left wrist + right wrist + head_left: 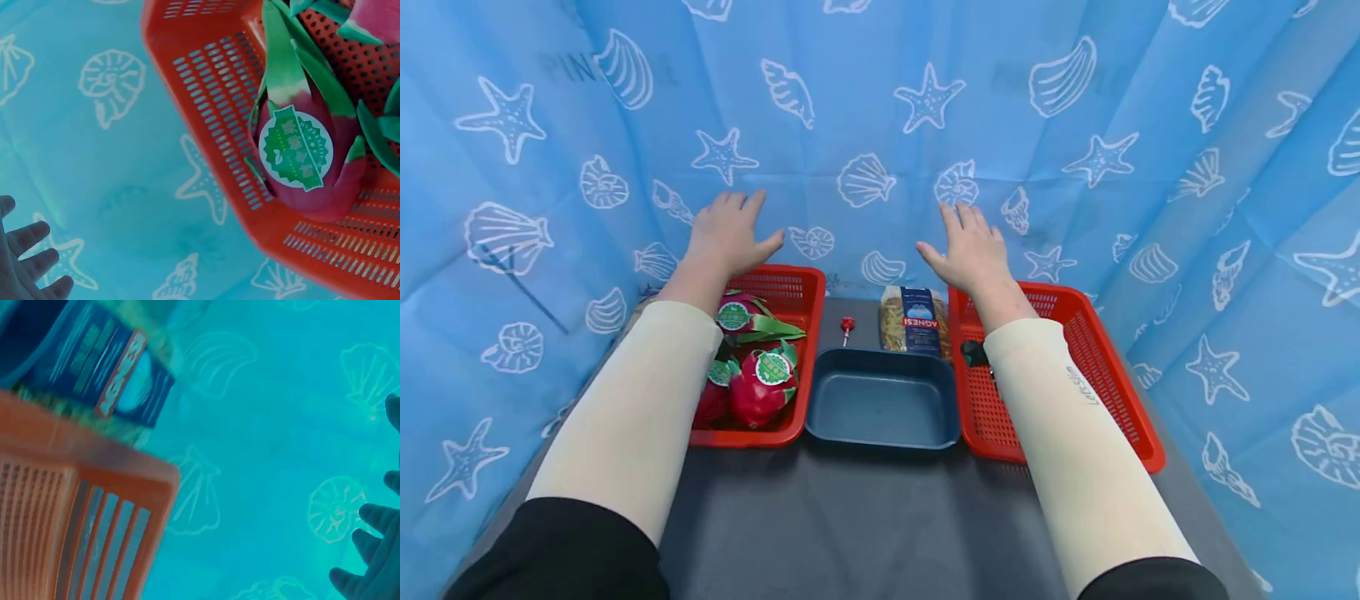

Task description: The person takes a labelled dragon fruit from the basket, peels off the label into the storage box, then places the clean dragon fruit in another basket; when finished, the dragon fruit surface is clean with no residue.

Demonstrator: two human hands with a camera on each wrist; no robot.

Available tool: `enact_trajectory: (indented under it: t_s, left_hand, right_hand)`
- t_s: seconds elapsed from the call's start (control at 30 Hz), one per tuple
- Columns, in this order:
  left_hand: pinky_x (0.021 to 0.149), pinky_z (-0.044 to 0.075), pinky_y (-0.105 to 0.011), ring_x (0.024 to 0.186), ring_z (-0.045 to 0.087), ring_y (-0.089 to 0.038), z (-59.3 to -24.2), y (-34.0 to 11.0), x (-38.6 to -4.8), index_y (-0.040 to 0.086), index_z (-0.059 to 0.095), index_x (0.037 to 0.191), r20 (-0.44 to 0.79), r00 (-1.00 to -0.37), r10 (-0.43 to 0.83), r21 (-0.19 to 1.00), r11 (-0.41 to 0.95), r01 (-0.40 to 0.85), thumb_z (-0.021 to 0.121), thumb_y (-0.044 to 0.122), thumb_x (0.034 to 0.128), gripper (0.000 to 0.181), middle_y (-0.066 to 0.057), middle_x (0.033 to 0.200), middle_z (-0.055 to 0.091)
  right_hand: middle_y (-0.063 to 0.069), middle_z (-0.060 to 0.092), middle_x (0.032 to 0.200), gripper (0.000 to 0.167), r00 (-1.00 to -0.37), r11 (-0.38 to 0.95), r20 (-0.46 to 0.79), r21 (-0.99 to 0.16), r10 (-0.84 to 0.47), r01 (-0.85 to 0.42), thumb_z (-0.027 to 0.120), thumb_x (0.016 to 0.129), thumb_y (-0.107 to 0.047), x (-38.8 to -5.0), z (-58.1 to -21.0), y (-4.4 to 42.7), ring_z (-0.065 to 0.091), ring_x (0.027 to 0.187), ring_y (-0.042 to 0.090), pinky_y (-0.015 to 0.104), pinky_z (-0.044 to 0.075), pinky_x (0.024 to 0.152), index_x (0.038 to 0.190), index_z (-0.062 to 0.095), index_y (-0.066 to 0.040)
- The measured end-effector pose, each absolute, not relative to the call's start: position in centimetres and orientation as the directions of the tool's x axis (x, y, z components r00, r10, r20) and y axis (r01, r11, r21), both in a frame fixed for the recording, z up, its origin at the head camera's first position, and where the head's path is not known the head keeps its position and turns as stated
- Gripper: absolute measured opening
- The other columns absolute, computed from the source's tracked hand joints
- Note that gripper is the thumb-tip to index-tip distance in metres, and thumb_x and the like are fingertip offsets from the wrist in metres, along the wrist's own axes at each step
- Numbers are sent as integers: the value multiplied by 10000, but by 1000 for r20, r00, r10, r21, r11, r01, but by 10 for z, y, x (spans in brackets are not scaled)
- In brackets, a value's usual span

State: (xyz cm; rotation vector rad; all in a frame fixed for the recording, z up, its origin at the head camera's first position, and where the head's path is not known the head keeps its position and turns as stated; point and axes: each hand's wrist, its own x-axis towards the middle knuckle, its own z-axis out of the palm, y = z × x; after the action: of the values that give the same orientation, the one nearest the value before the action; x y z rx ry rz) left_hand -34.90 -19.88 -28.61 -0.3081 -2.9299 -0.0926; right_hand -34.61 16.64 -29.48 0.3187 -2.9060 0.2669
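Note:
My left hand [727, 236] is raised over the far end of the left red basket [808, 350], fingers spread and holding nothing. Several dragon fruits [758, 396] with green leaves and round green stickers lie in that basket; the left forearm hides part of them. One dragon fruit [315, 197] fills the right side of the left wrist view. My right hand [973, 254] hovers above the far end of the right red basket [1097, 358], also spread and holding nothing. A dark object [974, 353] in that basket is mostly hidden by the right sleeve.
Between the baskets sits a dark blue rectangular tray [883, 358]. Behind it are a red lollipop [847, 325] and a bag of Agnesi pasta [917, 321]. A blue curtain [865, 100] with shell prints hangs around the grey table [865, 517].

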Motion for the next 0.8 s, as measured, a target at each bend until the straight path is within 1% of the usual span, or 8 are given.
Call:
enact_trajectory:
  t_s: [0.17, 0.37, 0.5, 0.67, 0.8]
  left_hand:
    - [1140, 300, -628, 1428, 331, -449, -283, -205, -335, 62, 240, 1626, 293, -929, 227, 85, 961, 262, 492, 480, 1020, 778, -264, 1552, 372]
    - [1103, 364, -616, 1358, 433, -433, -283, -214, -314, 51, 354, 1585, 372, -904, 209, 160, 945, 285, 547, 441, 1002, 728, -249, 1491, 461]
    - [1075, 400, -612, 1308, 488, -428, -283, -216, -299, 34, 426, 1543, 433, -874, 222, 180, 928, 325, 585, 407, 986, 689, -246, 1443, 511]
    - [1055, 422, -614, 1302, 517, -397, -282, -223, -275, 62, 493, 1509, 521, -825, 218, 221, 900, 377, 641, 366, 958, 646, -207, 1421, 552]
    - [1061, 420, -605, 1328, 502, -379, -280, -234, -251, 95, 504, 1511, 564, -805, 186, 284, 871, 400, 659, 338, 951, 630, -175, 1448, 545]
  right_hand:
    - [171, 157, 1688, 828, -938, 934, 254, -208, -236, -291, 478, 1027, -587, -338, -290, 156, 157, 1541, 369, 583, 191, 1205, 1656, 167, -148]
    - [136, 181, 1689, 806, -908, 895, 310, -256, -283, -366, 478, 1024, -603, -328, -289, 142, 190, 1537, 349, 581, 202, 1203, 1652, 209, -175]
    - [119, 195, 1688, 803, -888, 869, 331, -272, -319, -414, 474, 1019, -620, -319, -293, 134, 224, 1527, 355, 588, 205, 1199, 1647, 233, -181]
    - [109, 212, 1684, 800, -863, 834, 348, -287, -367, -471, 509, 1012, -608, -306, -297, 121, 254, 1518, 341, 593, 207, 1197, 1641, 255, -186]
    - [118, 274, 1660, 788, -839, 809, 362, -286, -405, -514, 572, 1004, -548, -294, -297, 107, 352, 1473, 341, 590, 297, 1162, 1630, 287, -165]
